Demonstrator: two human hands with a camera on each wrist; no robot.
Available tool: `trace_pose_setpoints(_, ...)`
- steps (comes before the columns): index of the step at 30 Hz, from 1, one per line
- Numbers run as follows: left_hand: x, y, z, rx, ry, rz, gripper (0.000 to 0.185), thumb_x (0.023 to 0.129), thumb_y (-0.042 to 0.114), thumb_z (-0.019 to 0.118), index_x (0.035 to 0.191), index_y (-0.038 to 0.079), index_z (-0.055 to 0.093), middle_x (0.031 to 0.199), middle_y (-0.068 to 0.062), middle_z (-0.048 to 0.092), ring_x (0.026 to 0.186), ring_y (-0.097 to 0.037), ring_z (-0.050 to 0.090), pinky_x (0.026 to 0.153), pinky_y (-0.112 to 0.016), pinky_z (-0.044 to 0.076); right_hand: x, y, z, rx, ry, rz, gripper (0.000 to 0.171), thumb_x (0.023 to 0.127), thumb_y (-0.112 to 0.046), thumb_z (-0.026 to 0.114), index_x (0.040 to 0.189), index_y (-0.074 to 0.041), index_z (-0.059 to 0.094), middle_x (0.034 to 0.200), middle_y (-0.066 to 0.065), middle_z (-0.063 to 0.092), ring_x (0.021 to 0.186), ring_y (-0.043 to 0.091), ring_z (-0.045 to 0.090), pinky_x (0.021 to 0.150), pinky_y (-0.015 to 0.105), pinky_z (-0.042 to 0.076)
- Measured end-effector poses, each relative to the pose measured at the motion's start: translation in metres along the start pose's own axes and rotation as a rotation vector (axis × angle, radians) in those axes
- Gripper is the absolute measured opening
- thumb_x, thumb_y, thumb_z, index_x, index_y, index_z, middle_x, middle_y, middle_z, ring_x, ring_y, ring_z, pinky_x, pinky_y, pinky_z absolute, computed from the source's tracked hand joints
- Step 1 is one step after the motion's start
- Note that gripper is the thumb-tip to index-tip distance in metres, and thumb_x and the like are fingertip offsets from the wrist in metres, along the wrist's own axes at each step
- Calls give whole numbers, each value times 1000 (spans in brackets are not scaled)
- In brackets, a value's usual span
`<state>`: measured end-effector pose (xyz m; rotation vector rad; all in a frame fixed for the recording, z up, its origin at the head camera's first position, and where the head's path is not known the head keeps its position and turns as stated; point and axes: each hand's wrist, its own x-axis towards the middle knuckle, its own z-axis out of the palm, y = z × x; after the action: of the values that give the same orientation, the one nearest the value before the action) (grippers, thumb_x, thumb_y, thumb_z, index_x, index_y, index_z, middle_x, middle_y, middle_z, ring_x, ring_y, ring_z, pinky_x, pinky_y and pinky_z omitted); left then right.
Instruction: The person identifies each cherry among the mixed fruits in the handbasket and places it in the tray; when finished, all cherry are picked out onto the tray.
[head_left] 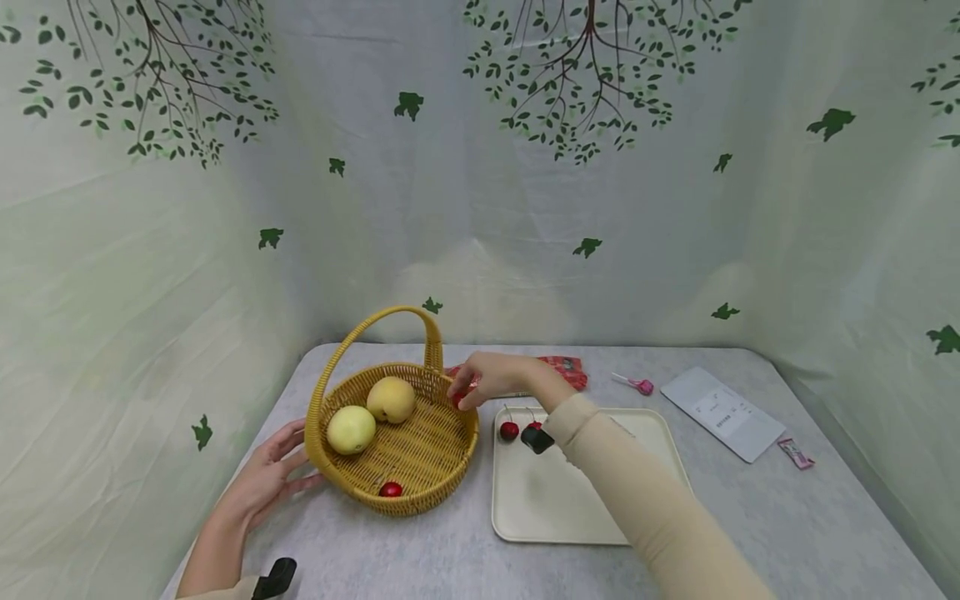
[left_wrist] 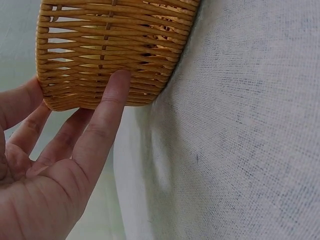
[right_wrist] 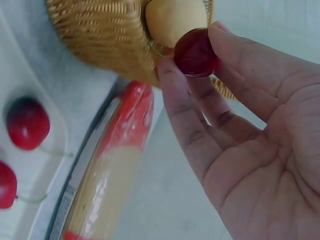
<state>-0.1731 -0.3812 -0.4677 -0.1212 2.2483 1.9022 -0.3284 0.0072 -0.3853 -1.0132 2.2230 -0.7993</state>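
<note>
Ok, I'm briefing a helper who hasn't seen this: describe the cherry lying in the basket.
Find the yellow wicker basket on the left of the table in the head view. Look inside, at the edge nearest the camera. There lies the cherry, small and red, unlike the two larger pale yellow fruits farther back.

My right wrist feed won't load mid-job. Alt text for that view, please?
The right hand pinches a dark red cherry in its fingertips, in front of a wicker basket and a yellow fruit. Two more cherries sit at left on a pale tray; a red-and-tan packet shows below the basket.
</note>
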Motion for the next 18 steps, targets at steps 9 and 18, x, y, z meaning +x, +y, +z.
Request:
trace_pose_setpoints(9,2,-1,0,-9,3,-9,58,113,20,57,165,11,33,172,-22,26,118,3,61,101,-47,63,-20,17,-8,-20,118,11,33,100,-15,78,133,-10,76,121,0,77,116,20,71,97,34,62)
trace_pose_setpoints(18,2,-3,-1,2,4,1,64,111,25,62,165,9,32,156,-5,44,117,5,62,99,-47,64,-38,29,-15,1,164,7,34,97,-14,82,130,-8,76,121,2,78,113,19,73,94,34,64)
